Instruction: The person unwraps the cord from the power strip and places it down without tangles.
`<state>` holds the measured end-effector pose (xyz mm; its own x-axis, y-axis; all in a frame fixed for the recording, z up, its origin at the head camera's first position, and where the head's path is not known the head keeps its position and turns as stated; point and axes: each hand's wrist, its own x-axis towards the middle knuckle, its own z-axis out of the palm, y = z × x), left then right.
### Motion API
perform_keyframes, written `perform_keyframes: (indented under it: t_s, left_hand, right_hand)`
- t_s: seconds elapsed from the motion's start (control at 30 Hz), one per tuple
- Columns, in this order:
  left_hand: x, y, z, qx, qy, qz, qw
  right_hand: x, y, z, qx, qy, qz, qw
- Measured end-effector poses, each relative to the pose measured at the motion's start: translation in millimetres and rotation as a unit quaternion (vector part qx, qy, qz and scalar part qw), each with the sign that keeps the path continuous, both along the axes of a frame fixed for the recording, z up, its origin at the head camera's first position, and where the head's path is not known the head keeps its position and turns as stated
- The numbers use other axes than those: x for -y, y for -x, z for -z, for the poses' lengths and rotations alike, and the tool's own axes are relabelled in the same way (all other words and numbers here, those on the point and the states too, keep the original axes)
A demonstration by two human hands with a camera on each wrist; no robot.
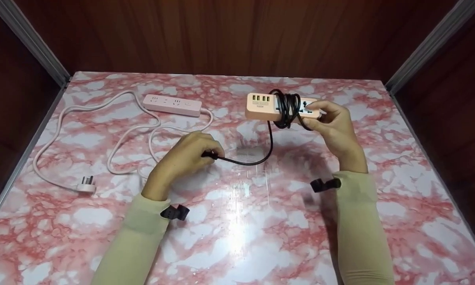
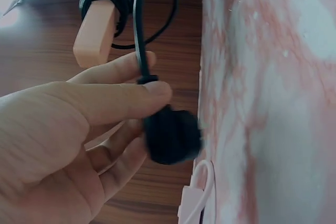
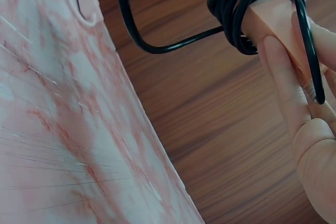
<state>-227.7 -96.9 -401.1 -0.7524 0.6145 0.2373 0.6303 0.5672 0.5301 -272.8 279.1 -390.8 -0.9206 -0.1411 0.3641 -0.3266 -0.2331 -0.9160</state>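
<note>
An orange power strip with USB ports is held above the table by my right hand, which grips its right end between thumb and fingers. Black cord is wound several times around the strip's middle. From the coil a loose length runs left to a black plug. My left hand pinches the cord end just at the plug's neck, as the left wrist view shows. In the right wrist view the fingers press along the strip's side, close to the coil.
A pink power strip lies on the marbled table at the back left. Its pale cord loops across the left side, ending in a three-pin plug. Wood-grain panels enclose the back and sides.
</note>
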Motion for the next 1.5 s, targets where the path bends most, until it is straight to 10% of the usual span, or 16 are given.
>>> perform_keyframes:
  t_s: [0.77, 0.97, 1.5]
  left_hand:
    - [3.4, 3.5, 17.5, -0.085, 0.129, -0.042, 0.9872]
    - [3.1, 0.6, 10.4, -0.046, 0.135, -0.031, 0.9893]
    - [-50.4, -7.8, 14.5, 0.061, -0.023, -0.085, 0.9943]
  right_hand:
    - [-0.3, -0.1, -2.5, 0.007, -0.007, -0.003, 1.0]
    - [-0.4, -0.6, -3.9, 0.011, -0.003, -0.009, 1.0]
    - [0.0, 0.0, -3.7, 0.009, -0.003, -0.004, 1.0]
